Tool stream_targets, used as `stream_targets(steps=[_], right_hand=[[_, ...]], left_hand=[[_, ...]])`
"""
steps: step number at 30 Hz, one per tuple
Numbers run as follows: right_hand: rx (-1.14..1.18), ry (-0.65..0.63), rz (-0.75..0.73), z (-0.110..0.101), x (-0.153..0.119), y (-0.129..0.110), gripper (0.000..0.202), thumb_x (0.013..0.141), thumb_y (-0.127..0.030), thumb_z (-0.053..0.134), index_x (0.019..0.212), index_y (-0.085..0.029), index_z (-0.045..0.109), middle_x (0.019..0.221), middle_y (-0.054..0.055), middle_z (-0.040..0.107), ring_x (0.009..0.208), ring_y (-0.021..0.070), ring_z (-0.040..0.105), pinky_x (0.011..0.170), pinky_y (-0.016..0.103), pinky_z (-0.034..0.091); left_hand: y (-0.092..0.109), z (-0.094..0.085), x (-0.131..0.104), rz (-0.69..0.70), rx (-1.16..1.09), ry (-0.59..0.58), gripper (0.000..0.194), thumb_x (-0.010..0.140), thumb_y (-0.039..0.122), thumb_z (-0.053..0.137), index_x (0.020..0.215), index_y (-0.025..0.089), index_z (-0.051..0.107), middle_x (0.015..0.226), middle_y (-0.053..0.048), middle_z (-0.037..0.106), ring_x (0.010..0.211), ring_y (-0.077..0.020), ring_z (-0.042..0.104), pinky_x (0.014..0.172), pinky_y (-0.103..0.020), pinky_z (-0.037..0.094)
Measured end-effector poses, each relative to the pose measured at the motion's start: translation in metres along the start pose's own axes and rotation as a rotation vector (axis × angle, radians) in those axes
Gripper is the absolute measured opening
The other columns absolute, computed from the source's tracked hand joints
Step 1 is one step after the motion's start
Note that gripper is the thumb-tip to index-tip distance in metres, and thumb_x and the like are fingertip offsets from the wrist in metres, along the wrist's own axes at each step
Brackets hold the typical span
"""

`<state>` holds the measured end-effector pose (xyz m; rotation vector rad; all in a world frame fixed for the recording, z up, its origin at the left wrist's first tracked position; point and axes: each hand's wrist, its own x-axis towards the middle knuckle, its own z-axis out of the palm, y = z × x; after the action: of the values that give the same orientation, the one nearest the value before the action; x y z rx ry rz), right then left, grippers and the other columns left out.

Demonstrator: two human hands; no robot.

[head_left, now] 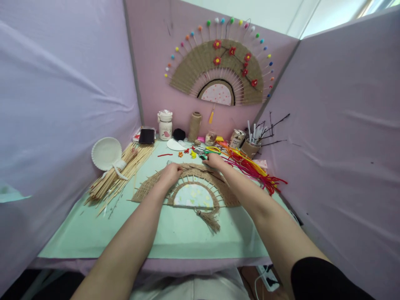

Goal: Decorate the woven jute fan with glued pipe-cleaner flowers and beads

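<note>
Brown, coarsely woven fibre covers the half-round fan lying flat on the pale green tabletop, directly in front of the person, its curved edge pointing away. Light ribs show around a floral cloth half-circle at its middle, and a fibre tassel trails from the straight side toward the near edge. The left hand rests its fingertips on the fan's upper rim, beside a dark twig lying along the weave; whether those fingertips pinch anything, I cannot tell. The right hand is curled just beyond the rim, its fingers at a green-and-black handle; how firm its hold is cannot be made out. Yellow-and-green scissors lie close behind it. Between the hands and slightly farther back sit a yellow piece and a small orange flower, with a red strip to their left. Fuzzy red, pink and yellow stems spread at the right, while a bundle of thin sticks lies at the left. Behind, a larger fan decorated with red flowers hangs on the pink panel.
</note>
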<state>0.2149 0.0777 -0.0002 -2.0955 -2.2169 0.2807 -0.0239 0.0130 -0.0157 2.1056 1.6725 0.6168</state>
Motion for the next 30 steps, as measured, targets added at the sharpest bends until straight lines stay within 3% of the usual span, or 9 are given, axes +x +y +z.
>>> stream_targets(steps=[8,13,16,18,21,24,26,30], right_hand=[[0.126,0.151,0.073,0.001,-0.009,-0.008,0.033,0.095,-0.032,0.060,0.124,-0.017,0.059,0.125,0.010,0.061,0.104,0.0230,0.064,0.087,0.044,0.055],[0.316,0.270,0.076,-0.027,-0.029,0.013,0.027,0.095,-0.033,0.059,0.117,-0.018,0.062,0.120,0.009,0.063,0.099,0.0206,0.064,0.085,0.040,0.055],[0.492,0.353,0.060,-0.048,-0.048,0.027,0.029,0.096,-0.040,0.053,0.099,-0.013,0.066,0.094,0.008,0.070,0.084,0.0206,0.066,0.073,0.034,0.054],[0.635,0.388,0.028,-0.059,-0.064,0.033,0.038,0.095,-0.047,0.047,0.096,-0.014,0.065,0.083,0.008,0.071,0.078,0.0222,0.066,0.065,0.031,0.051],[0.828,0.404,-0.042,-0.072,-0.090,0.035,0.037,0.094,-0.045,0.042,0.113,-0.020,0.060,0.100,0.009,0.072,0.092,0.0229,0.068,0.069,0.030,0.051],[1.013,0.305,-0.136,-0.078,-0.114,0.027,0.035,0.095,-0.042,0.038,0.114,-0.024,0.062,0.121,0.011,0.069,0.111,0.0253,0.064,0.079,0.035,0.053],[1.265,0.121,-0.201,-0.074,-0.128,0.014,0.032,0.092,-0.044,0.045,0.110,-0.026,0.064,0.136,0.010,0.061,0.120,0.0278,0.060,0.085,0.040,0.052],[1.601,-0.139,-0.226,-0.047,-0.150,-0.033,0.029,0.080,-0.043,0.068,0.105,-0.029,0.067,0.142,0.006,0.057,0.129,0.0290,0.052,0.094,0.045,0.048]], left_hand=[[0.002,0.000,-0.001,-0.007,0.037,-0.002,0.022,0.079,0.019,0.055,0.083,0.017,0.076,0.091,-0.011,0.072,0.093,-0.0250,0.066,0.082,-0.030,0.048],[0.001,0.001,0.001,0.000,0.065,0.019,0.025,0.083,0.018,0.049,0.085,0.016,0.074,0.096,-0.013,0.071,0.096,-0.0260,0.065,0.086,-0.033,0.047],[-0.003,0.002,0.002,-0.020,0.061,0.081,0.023,0.084,0.018,0.050,0.086,0.016,0.073,0.098,-0.015,0.071,0.099,-0.0263,0.064,0.088,-0.032,0.046],[-0.005,0.001,0.003,-0.051,0.041,0.123,0.021,0.084,0.019,0.051,0.087,0.016,0.072,0.100,-0.014,0.070,0.099,-0.0256,0.063,0.088,-0.032,0.046],[-0.006,-0.003,0.006,-0.097,-0.054,0.196,0.019,0.085,0.019,0.051,0.086,0.017,0.070,0.101,-0.013,0.071,0.101,-0.0245,0.063,0.089,-0.031,0.045],[-0.002,-0.007,0.007,-0.176,-0.277,0.243,0.018,0.084,0.021,0.052,0.085,0.016,0.069,0.095,-0.010,0.073,0.095,-0.0227,0.064,0.086,-0.031,0.046],[0.005,-0.006,0.007,-0.228,-0.469,0.264,0.018,0.084,0.024,0.053,0.085,0.015,0.068,0.088,-0.007,0.073,0.087,-0.0206,0.065,0.080,-0.030,0.048],[0.019,0.004,0.005,-0.256,-0.758,0.310,0.025,0.083,0.037,0.057,0.087,0.015,0.067,0.074,-0.003,0.070,0.074,-0.0177,0.064,0.069,-0.028,0.049]])
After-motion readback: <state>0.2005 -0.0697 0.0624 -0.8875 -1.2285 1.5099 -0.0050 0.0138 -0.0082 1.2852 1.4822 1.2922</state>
